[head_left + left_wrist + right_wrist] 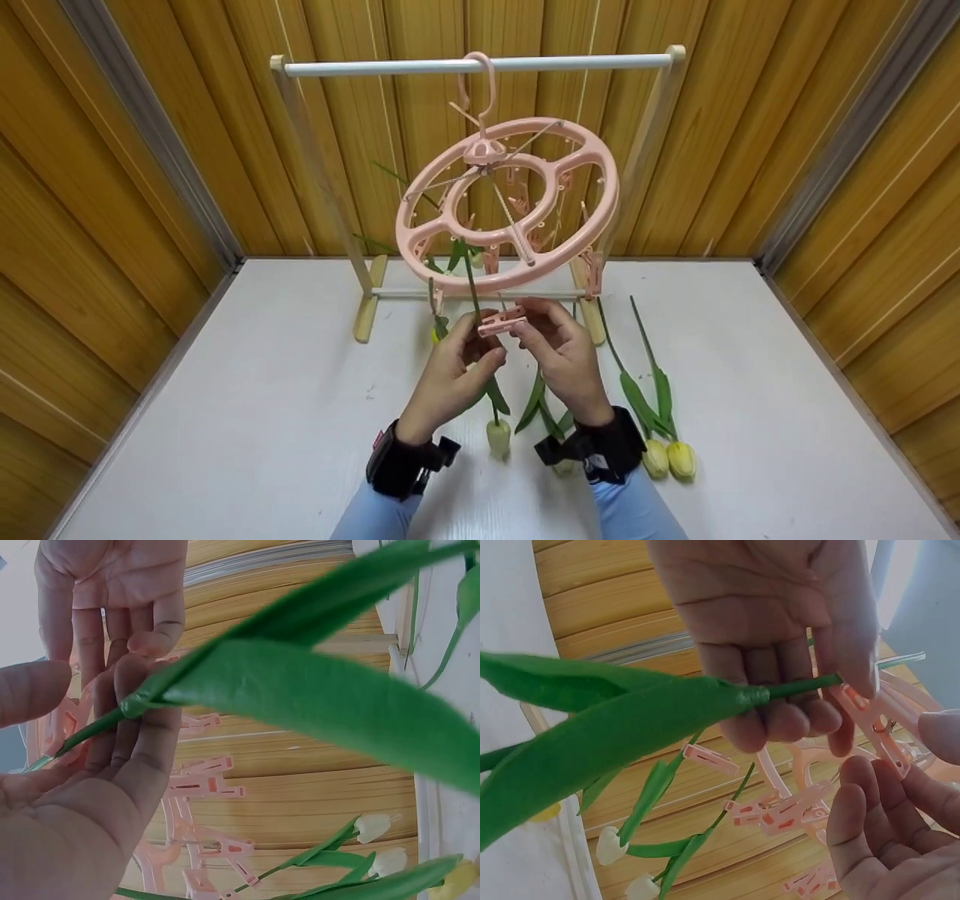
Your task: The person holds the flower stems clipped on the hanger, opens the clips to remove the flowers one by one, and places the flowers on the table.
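My left hand holds an artificial tulip by its green stem, blossom hanging down and stem end pointing up. Opposite it, my right hand pinches a pink clothespin between thumb and fingers. The clothespin meets the upper stem in the right wrist view; whether its jaws grip the stem I cannot tell. Both hands are just below the front rim of a round pink clip hanger, which hangs tilted. Green leaves cross the left wrist view. White tulips dangle from other clothespins behind.
A stand with a white crossbar and wooden feet carries the hanger. Two pale yellow tulips lie on the white table at right. More tulip leaves lie partly under my right wrist. Wood-panelled walls enclose the back and sides.
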The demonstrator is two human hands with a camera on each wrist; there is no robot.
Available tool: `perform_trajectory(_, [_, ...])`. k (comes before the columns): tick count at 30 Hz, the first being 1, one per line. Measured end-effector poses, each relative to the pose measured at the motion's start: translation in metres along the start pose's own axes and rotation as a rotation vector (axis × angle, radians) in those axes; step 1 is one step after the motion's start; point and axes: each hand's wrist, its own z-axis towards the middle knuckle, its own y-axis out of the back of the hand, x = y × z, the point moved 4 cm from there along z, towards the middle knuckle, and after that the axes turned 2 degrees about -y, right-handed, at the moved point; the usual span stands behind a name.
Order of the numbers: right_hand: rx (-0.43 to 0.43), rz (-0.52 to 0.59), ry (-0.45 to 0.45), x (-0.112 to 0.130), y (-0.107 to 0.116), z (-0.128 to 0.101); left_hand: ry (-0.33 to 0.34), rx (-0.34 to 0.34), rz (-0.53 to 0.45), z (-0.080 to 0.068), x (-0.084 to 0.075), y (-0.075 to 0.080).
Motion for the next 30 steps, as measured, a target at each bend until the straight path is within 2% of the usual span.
perform_trajectory(3, [-0.007,0.024,-0.024,0.000,0.000,0.000,0.025,0.017,0.028,-0.001,0.003,0.003])
perform_trajectory(8, [-0.020,0.033,-0.036,-0.001,0.001,0.000,0.072,0.080,0.137,-0.002,0.010,0.008])
perform_trajectory(11, [-0.036,0.023,-0.036,-0.002,0.002,0.000,0.076,0.124,0.225,-0.003,0.012,0.011])
perform_trajectory(14, [-0.043,0.015,-0.028,-0.002,0.005,0.001,0.061,0.154,0.273,-0.004,0.014,0.013])
perform_trajectory(23, [-0.039,0.008,0.010,0.001,0.011,0.002,0.048,0.158,0.266,-0.002,0.010,0.015])
perform_trajectory(30, [-0.066,-0.010,-0.035,0.000,0.016,0.002,0.043,0.118,0.257,-0.001,0.004,0.020])
